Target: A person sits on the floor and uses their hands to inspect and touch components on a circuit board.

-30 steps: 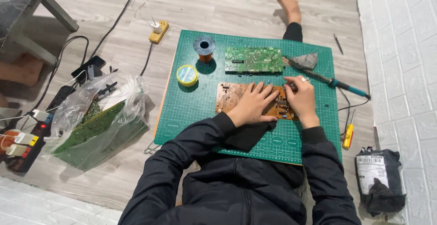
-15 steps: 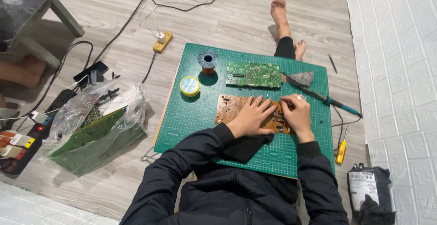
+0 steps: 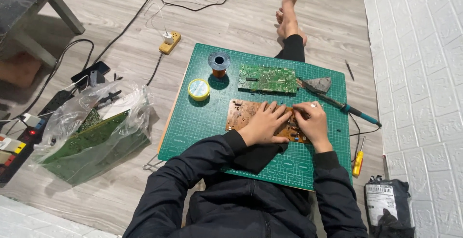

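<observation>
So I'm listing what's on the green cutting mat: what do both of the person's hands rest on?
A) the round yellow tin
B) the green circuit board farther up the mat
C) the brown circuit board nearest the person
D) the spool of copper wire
C: the left hand and right hand both lie on the brown circuit board, while the green circuit board sits untouched beyond it.
</observation>
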